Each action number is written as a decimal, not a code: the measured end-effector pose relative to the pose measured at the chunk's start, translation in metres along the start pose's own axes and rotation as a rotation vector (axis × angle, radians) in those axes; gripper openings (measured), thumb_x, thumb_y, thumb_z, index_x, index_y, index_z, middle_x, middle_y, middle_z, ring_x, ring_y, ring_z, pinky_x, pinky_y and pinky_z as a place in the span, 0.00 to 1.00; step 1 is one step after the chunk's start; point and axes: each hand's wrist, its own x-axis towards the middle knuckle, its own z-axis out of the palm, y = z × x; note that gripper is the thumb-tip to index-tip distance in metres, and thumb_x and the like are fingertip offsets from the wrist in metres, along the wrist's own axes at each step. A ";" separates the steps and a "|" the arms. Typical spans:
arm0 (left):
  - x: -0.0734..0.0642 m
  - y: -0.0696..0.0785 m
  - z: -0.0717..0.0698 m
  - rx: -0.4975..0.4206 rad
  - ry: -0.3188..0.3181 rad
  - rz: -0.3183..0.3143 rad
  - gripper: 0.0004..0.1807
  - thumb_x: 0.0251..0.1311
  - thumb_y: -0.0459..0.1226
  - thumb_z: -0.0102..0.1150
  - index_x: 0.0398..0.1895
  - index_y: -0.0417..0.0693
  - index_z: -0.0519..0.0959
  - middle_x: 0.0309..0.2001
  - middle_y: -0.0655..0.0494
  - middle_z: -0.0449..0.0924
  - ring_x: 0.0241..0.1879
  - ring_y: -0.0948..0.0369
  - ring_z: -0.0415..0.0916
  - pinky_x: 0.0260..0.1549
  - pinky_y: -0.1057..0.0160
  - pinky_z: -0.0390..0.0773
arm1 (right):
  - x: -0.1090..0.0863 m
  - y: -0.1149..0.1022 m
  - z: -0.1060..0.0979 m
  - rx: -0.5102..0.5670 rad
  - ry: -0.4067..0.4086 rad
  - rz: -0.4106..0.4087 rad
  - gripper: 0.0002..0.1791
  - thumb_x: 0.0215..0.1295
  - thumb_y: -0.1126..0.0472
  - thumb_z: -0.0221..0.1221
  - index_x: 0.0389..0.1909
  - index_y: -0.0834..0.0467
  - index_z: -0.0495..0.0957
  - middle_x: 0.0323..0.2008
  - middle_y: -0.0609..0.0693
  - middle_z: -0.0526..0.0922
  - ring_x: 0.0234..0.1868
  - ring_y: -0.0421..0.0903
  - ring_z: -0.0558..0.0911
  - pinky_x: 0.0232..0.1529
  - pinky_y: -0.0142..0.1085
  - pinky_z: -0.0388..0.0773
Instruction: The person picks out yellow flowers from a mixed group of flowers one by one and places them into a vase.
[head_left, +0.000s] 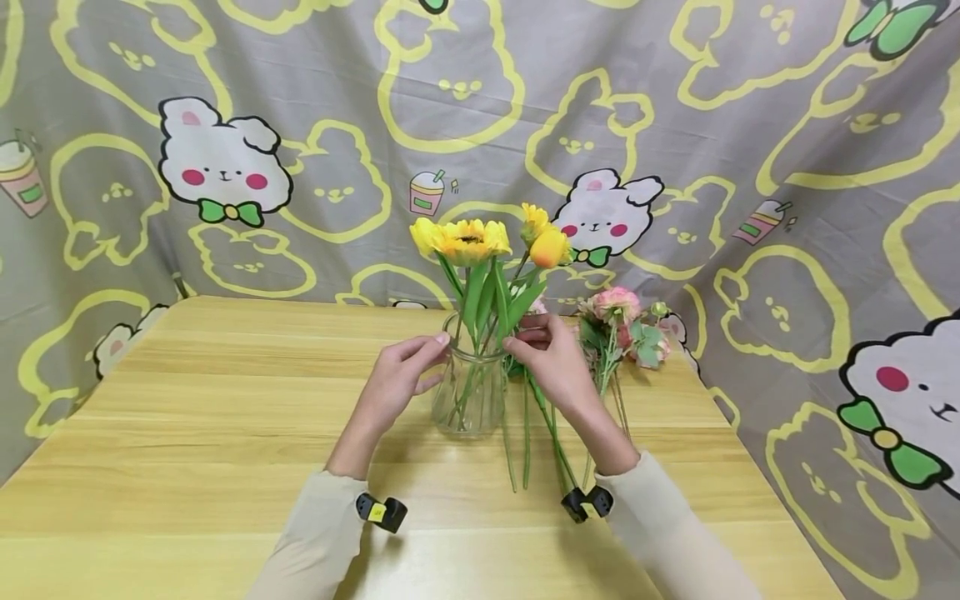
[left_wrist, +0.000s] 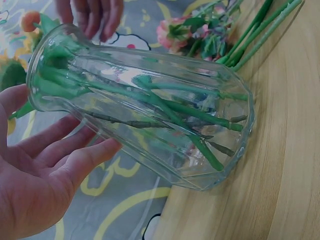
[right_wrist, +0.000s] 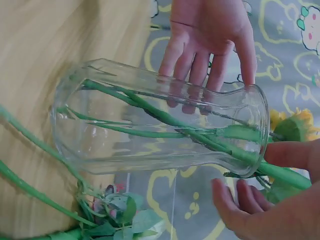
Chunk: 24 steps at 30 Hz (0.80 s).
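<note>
A clear glass vase (head_left: 468,417) stands upright on the table, holding yellow flowers (head_left: 468,240) and an orange tulip-like bloom (head_left: 550,248) with green leaves. Their stems (right_wrist: 165,117) cross inside the glass. My left hand (head_left: 401,375) is at the vase's left side, thumb at the rim and relaxed fingers (left_wrist: 95,152) along the glass below the neck. On the other side, my right hand (head_left: 551,358) has its thumb near the rim beside the leaves. Its remaining fingers (right_wrist: 227,200) are loosely bent, with nothing gripped between them.
Pink flowers (head_left: 617,304) with long green stems (head_left: 558,442) lie on the wooden table (head_left: 225,467) to the right of the vase. A grey curtain (head_left: 337,75) with yellow cartoon outlines hangs behind and along the sides.
</note>
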 end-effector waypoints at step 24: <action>0.000 -0.002 0.006 -0.012 0.067 -0.007 0.31 0.69 0.57 0.59 0.52 0.35 0.78 0.59 0.43 0.77 0.65 0.50 0.76 0.58 0.57 0.83 | -0.017 0.018 0.016 -0.047 -0.172 0.076 0.44 0.71 0.31 0.52 0.75 0.58 0.61 0.69 0.61 0.72 0.59 0.58 0.82 0.62 0.52 0.81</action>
